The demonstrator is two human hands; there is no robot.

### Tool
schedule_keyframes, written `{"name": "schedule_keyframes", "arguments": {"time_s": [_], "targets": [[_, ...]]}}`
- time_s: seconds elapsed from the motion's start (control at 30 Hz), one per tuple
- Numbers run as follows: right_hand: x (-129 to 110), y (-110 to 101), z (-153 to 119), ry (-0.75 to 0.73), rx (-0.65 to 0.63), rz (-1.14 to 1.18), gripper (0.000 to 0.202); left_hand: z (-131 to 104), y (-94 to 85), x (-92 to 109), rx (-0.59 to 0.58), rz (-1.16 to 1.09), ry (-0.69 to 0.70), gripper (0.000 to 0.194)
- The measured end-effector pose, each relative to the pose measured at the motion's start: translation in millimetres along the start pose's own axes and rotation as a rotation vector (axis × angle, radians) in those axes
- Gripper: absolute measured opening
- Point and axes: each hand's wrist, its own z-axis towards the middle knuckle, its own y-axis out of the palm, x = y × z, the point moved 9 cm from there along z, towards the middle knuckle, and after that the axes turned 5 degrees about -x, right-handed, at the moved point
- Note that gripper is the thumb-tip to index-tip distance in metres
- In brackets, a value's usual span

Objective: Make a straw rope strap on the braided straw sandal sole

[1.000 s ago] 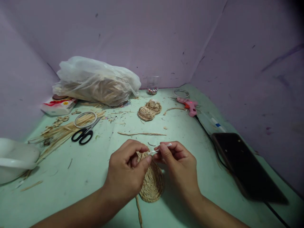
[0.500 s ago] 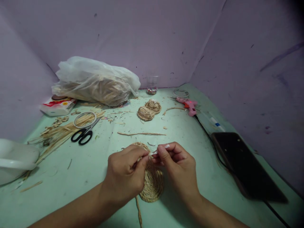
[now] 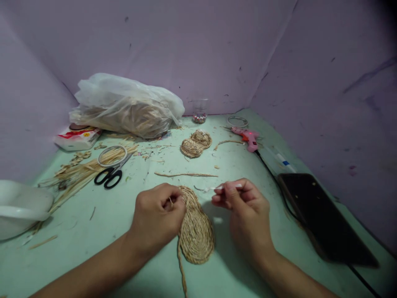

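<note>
A sole-shaped piece of coiled straw braid (image 3: 198,231) lies on the green table in front of me, a loose braid tail running down from its left edge. My left hand (image 3: 163,213) is closed in a pinch at the upper left edge of this piece, and a thin straw strand shows between the fingers. To the right of the piece, raised off the table, my right hand (image 3: 245,211) pinches a thin white stick (image 3: 218,188) between thumb and fingers. Its narrow tip points left. The fingertips of my left hand are partly hidden.
Ahead are a short braid (image 3: 186,174), a smaller coiled piece (image 3: 196,144) and a cup of beads (image 3: 199,117). A pink glue gun (image 3: 249,138) and phone (image 3: 322,219) are right. Scissors (image 3: 110,176), straw (image 3: 72,178), a plastic bag (image 3: 130,109) and a white container (image 3: 23,211) are left.
My right hand has moved right, taking the white stick away from my left fingers. My left hand has shifted slightly left, so more of the coiled piece shows.
</note>
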Motion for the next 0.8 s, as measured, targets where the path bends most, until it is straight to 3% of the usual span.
{"name": "schedule_keyframes", "arguments": {"time_s": [0.07,0.13,0.27,0.6,0.8], "targets": [[-1.2,-3.2,4.2,-0.009,0.013,0.028,0.025,3.9,-1.7,-14.4,-0.036,-0.125,-0.171,0.010],[4.0,-1.2,7.1,0.036,-0.023,0.051,0.025,6.6,-3.7,-17.2,-0.061,-0.218,-0.233,0.010],[16.0,0.6,7.3,0.138,-0.044,0.115,0.027,8.8,-2.7,-9.5,-0.099,-0.303,-0.190,0.019],[24.1,18.5,-3.7,0.232,-0.135,0.158,0.029,0.5,32.9,-7.2,-0.282,-0.396,-0.179,0.013],[23.1,20.0,-2.5,0.216,-0.174,0.076,0.027,0.1,28.3,-8.3,-0.234,-0.461,-0.199,0.008]]}}
